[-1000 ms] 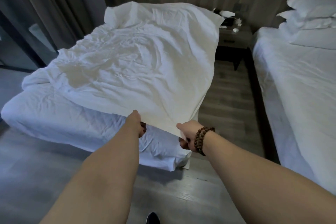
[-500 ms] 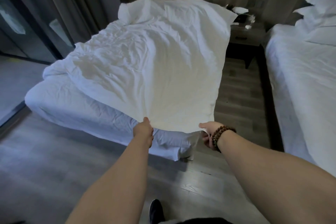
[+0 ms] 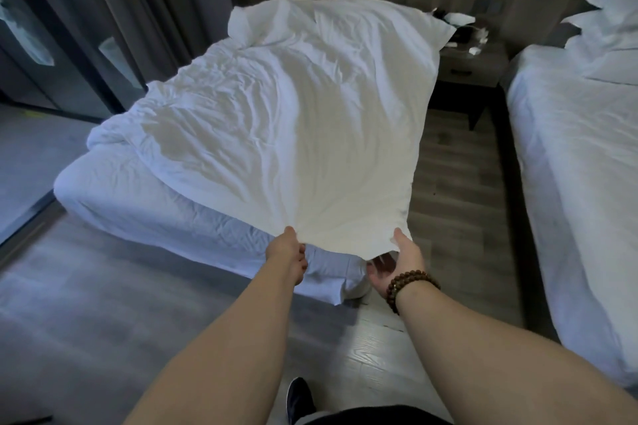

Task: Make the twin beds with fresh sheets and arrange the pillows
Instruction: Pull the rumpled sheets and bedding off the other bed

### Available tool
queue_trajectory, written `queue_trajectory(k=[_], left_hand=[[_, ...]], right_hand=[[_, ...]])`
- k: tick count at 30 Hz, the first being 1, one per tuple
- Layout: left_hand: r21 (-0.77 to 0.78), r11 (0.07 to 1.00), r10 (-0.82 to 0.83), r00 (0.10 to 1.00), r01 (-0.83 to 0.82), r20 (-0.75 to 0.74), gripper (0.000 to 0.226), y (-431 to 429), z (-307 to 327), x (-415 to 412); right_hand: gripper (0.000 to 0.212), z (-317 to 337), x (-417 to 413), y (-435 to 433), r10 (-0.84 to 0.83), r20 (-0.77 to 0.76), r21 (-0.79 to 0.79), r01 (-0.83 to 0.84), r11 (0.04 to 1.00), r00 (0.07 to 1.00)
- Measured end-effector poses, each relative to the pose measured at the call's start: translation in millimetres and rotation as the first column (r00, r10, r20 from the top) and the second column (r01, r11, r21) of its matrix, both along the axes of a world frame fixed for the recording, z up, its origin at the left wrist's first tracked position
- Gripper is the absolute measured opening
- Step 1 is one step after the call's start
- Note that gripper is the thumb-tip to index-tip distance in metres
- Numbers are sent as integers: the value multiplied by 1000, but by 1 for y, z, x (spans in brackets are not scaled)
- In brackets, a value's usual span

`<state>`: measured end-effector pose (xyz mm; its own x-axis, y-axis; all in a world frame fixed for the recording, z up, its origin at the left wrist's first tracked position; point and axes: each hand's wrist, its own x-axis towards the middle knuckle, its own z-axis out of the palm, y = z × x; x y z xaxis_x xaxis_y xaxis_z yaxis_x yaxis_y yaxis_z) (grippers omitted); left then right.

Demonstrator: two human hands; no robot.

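Holding the white sheet (image 3: 293, 131) at its near edge, the left hand (image 3: 286, 252) curls its fingers under the cloth. The right hand (image 3: 397, 262) pinches the sheet's near right corner, thumb on top and fingers below. The sheet lies wrinkled over the bed (image 3: 138, 197), lifted above the bed's foot edge and reaching to the head edge.

white sheet (image 3: 293, 134), brown bead bracelet (image 3: 407, 286), grey wood-grain floor (image 3: 103, 304)
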<state>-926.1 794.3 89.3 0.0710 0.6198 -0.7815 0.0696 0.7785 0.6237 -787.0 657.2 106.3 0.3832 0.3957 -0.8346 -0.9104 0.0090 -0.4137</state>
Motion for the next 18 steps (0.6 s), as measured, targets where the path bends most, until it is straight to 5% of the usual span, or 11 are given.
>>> queue_trajectory(k=[4,11,18], left_hand=[[-12,998,-62,997,62,56,32,13,0,4],[-31,973,-224,969,228,105,22,39,1,-19],[-100,981,-142,964,168,223,15,96,-15,-19]], right_hand=[[65,5,-44,20,123,-89,-7,-124,992,988],[21,0,-53,73,195,79,-181,-178,967,978],[21,9,-74,79,87,112,-153,-69,986,990]])
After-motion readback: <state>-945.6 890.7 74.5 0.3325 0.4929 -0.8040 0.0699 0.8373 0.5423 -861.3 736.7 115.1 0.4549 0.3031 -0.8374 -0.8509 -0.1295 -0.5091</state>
